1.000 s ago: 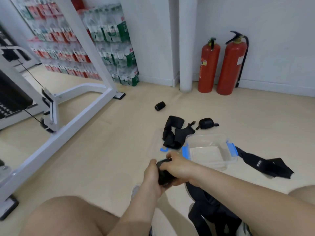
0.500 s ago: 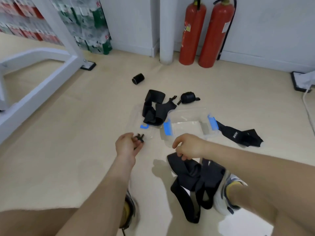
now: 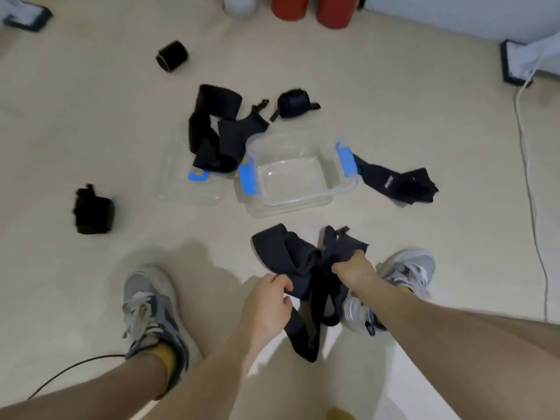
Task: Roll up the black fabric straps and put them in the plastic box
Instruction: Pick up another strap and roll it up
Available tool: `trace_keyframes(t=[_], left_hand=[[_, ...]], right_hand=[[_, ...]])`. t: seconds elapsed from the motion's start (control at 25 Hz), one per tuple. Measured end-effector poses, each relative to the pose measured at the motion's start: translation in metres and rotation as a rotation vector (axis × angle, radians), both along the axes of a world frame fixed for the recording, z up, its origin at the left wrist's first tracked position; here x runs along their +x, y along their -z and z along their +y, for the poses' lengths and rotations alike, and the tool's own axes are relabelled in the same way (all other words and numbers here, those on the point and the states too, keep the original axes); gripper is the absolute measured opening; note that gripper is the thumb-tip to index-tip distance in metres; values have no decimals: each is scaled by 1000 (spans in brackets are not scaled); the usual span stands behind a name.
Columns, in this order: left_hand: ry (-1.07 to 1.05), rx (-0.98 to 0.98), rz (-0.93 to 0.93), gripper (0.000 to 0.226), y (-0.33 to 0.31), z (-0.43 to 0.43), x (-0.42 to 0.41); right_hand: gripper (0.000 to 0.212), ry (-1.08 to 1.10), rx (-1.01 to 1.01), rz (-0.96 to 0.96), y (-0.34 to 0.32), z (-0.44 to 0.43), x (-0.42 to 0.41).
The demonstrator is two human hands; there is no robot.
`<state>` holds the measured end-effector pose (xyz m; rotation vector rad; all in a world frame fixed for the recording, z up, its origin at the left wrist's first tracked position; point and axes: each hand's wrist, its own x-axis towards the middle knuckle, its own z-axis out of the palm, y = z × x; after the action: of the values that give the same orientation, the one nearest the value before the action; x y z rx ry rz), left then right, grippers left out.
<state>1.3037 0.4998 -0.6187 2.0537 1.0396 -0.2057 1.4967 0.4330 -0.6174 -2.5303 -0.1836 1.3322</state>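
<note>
Both my hands hold a tangled black fabric strap (image 3: pixel 291 256) low over the floor between my feet. My left hand (image 3: pixel 266 301) grips one band of it; my right hand (image 3: pixel 353 269) grips the bunched part by my right shoe. Beyond it stands the clear plastic box (image 3: pixel 303 204) with blue clips, nothing inside. A rolled strap (image 3: pixel 92 212) lies at the left, another roll (image 3: pixel 172 55) far left, and a third roll (image 3: pixel 292 104) behind the box. An unrolled strap (image 3: pixel 212 131) lies partly on the clear lid (image 3: pixel 181 189). A further loose strap (image 3: pixel 397 184) lies right of the box.
My two grey shoes (image 3: pixel 151 310) stand on the beige floor either side of the held strap. Two red fire extinguishers (image 3: pixel 312 7) stand by the far wall. A white cable (image 3: pixel 533 207) runs along the right, a thin black cable (image 3: pixel 69 371) at the lower left.
The rolled strap left my left hand and now lies on the floor at the left. Both hands moved down to the tangled strap between my feet, and the view tilted downward.
</note>
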Motion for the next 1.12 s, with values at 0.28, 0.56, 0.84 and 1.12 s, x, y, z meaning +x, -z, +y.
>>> trace_keyframes(t=[0.28, 0.56, 0.84, 1.12], left_hand=[[493, 445, 190, 91, 51, -4, 44], [-58, -5, 407, 22, 47, 78, -14], [-545, -230, 63, 12, -64, 119, -15], [-546, -181, -418, 17, -235, 91, -10]], right_hand=[[106, 172, -90, -13, 76, -12, -14], [28, 670, 97, 180, 57, -25, 9], [35, 952, 623, 724, -89, 7, 17], [33, 457, 1026, 749, -251, 5, -16]])
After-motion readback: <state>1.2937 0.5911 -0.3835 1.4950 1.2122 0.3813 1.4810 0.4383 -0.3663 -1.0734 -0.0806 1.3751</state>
